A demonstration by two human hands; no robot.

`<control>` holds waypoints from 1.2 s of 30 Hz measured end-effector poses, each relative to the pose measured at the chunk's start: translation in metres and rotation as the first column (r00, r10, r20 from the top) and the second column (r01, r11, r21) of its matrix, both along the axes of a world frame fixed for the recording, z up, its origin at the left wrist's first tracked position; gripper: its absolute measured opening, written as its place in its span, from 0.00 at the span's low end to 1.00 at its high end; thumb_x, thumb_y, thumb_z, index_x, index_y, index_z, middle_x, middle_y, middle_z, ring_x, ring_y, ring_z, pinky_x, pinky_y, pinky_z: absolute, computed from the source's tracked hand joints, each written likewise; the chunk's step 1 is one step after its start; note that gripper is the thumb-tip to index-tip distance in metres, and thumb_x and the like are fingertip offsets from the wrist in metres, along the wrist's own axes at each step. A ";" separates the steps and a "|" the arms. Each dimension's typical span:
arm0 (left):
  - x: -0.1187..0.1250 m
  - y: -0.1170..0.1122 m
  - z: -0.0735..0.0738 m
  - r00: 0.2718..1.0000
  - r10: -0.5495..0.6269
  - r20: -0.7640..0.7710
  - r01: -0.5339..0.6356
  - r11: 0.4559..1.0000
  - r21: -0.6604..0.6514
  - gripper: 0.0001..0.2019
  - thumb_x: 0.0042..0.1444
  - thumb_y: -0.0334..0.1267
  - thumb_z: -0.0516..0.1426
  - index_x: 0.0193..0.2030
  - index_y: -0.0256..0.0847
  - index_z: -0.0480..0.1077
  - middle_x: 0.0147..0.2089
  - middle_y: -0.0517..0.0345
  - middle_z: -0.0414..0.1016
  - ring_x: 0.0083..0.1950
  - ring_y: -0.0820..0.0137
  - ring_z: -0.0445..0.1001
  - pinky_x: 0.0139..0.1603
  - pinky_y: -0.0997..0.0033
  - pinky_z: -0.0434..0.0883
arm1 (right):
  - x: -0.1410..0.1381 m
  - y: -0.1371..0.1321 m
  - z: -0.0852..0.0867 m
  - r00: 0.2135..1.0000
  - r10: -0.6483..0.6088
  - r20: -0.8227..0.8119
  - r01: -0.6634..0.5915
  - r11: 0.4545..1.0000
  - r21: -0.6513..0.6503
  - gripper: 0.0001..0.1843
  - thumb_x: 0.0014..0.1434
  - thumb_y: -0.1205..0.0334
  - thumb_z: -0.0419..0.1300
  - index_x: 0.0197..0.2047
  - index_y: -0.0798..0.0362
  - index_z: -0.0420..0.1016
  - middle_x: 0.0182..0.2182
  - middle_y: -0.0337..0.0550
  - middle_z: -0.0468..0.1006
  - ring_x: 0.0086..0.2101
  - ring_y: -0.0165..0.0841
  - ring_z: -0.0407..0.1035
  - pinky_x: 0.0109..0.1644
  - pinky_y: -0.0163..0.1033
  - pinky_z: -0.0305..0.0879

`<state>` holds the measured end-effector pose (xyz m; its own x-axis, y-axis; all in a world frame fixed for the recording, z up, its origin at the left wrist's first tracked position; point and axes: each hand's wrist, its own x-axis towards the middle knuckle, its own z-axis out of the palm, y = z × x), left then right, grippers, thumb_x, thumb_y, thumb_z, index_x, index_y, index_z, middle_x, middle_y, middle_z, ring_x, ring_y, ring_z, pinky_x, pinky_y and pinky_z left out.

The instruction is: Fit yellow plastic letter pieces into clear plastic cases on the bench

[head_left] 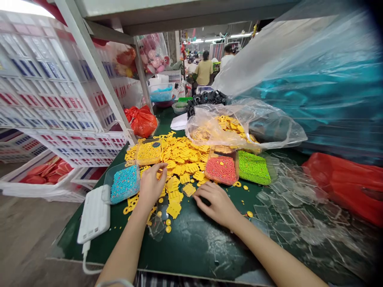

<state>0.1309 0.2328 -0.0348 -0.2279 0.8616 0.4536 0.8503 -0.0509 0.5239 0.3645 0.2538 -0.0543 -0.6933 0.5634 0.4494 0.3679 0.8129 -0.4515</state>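
My left hand (152,182) is over the heap of yellow plastic pieces (182,153), its fingers bent and a little apart, with no object visible in it. Beside it are a clear tray of yellow beads (149,153) and a tray of blue beads (125,182). My right hand (216,202) rests low over the table, thumb and forefinger closed together at the corner of a flat yellow plastic piece (189,189). Just behind that hand stand a tray of red beads (221,169) and a tray of green beads (254,167).
Clear plastic plates (287,199) are scattered on the right of the green table (179,255). A white power bank (94,217) with a cable lies at the left edge. Behind are an open plastic bag (206,123), a red bag (143,121) and stacked crates (54,79). People sit far back.
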 end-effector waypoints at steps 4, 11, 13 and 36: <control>0.005 -0.002 0.000 0.997 -0.070 -0.013 0.070 0.997 -0.020 0.11 0.62 0.40 0.51 0.43 0.41 0.74 0.40 0.53 0.81 0.38 0.63 0.78 0.45 0.61 0.72 | 0.002 0.004 -0.001 0.985 -0.122 -0.118 0.121 0.993 -0.017 0.10 0.64 0.65 0.51 0.34 0.52 0.72 0.31 0.43 0.78 0.35 0.36 0.68 0.41 0.42 0.63; 0.015 -0.005 -0.005 0.977 -0.182 -0.113 0.159 0.969 -0.189 0.12 0.63 0.37 0.52 0.47 0.42 0.75 0.51 0.49 0.76 0.54 0.57 0.72 0.55 0.53 0.67 | -0.001 -0.004 -0.004 0.996 -0.066 -0.065 0.065 0.998 -0.018 0.09 0.63 0.66 0.53 0.39 0.52 0.75 0.37 0.45 0.79 0.40 0.37 0.70 0.45 0.44 0.66; 0.018 -0.006 -0.009 0.962 -0.210 -0.173 0.159 0.950 -0.269 0.12 0.62 0.38 0.53 0.47 0.44 0.76 0.58 0.48 0.72 0.60 0.54 0.67 0.59 0.48 0.64 | -0.003 -0.007 -0.007 0.997 -0.067 -0.040 0.067 0.998 -0.001 0.10 0.63 0.66 0.53 0.40 0.52 0.76 0.39 0.45 0.80 0.42 0.38 0.70 0.47 0.45 0.65; 0.018 -0.004 -0.003 0.979 -0.134 -0.151 0.123 0.989 -0.082 0.12 0.63 0.40 0.51 0.46 0.43 0.75 0.48 0.51 0.80 0.51 0.57 0.75 0.54 0.54 0.63 | -0.009 -0.013 -0.011 0.988 -0.069 0.135 0.071 0.997 -0.011 0.12 0.64 0.65 0.54 0.44 0.53 0.79 0.45 0.45 0.79 0.46 0.40 0.66 0.51 0.48 0.62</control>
